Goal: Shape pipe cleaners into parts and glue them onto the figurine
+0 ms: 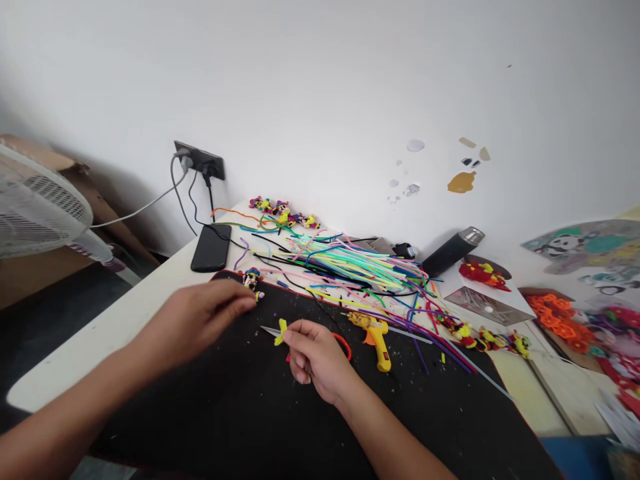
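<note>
My left hand point(215, 313) is closed, thumb and fingertips together at a small pipe-cleaner figure point(251, 277) by the mat's back edge. The fingertips cover part of the figure, which shows yellow, black, blue and purple. My right hand point(317, 357) pinches a short, fuzzy yellow pipe-cleaner piece point(281, 331) between thumb and index finger. Behind that hand are scissors point(344, 345) with red handles, their pointed blade showing to the left; whether the hand also touches them I cannot tell. A yellow hot glue gun point(376, 337) lies just right of my right hand.
On the white table point(115, 333) lies a black mat point(225, 407). Behind it spreads a pile of coloured pipe cleaners point(350, 260). A phone point(211, 248), a dark flask point(453, 250) and finished figures point(283, 212) stand around it. A fan point(40, 200) is at left; cables run from a wall socket point(200, 160).
</note>
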### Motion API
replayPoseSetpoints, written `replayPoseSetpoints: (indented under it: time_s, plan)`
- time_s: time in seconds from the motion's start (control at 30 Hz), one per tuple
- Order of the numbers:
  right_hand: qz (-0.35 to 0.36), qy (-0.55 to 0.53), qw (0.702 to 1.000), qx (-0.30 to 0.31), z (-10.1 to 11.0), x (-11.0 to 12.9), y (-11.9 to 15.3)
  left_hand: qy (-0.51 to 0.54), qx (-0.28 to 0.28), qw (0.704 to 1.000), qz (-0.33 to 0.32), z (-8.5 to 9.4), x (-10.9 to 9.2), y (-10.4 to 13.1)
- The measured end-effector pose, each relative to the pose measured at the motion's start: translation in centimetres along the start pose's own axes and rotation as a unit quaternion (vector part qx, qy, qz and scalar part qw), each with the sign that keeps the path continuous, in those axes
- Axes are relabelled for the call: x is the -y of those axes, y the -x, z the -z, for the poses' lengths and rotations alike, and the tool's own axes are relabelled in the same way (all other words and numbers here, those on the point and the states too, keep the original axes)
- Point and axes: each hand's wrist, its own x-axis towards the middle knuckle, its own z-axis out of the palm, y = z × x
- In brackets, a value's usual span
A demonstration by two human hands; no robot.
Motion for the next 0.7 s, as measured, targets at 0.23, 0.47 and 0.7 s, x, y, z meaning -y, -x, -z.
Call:
replayPoseSetpoints:
  time_s: [0.23, 0.47, 0.7]
  plan:
    - [-0.04, -0.023, 0.998, -0.033, -2.3, 1.2, -0.7, 0.018, 0.024, 0.986, 0.163, 1.2, 5.5, -3.7]
    - [-0.066, -0.056, 0.994, -0.067, -4.0, 0.2, -2.7, 0.2, 0.107, 0.943, 0.242, -0.3, 8.2, -3.4]
    - [-0.029, -0.059, 0.992, -0.105, -4.6, 0.6, -4.9, 0.266, 0.126, 0.926, 0.236, -2.0, 9.3, -3.4]
